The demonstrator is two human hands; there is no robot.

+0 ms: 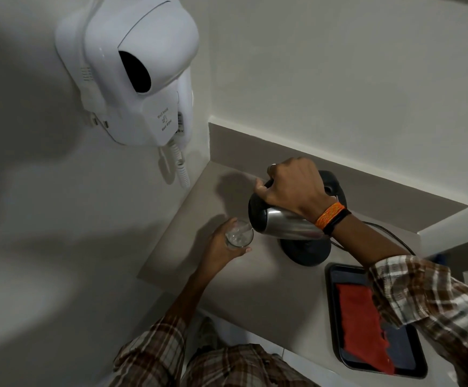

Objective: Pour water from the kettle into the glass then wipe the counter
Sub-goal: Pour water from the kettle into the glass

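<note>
My right hand [291,188] grips the black handle of a steel kettle [286,222], which is tilted with its spout over a clear glass [238,236]. A thin stream of water runs from the spout into the glass. My left hand [221,247] holds the glass from the left side, just above the grey counter [227,280]. The kettle's round black base [305,250] stands on the counter below the kettle, with a black cord trailing to the right. A red cloth [361,328] lies on a black tray [339,356] at the counter's near right.
A white wall-mounted hair dryer [135,71] with a coiled cord hangs on the left wall above the counter's corner. A raised grey ledge [367,180] runs along the back wall. The counter's front edge drops off near my checked shirt.
</note>
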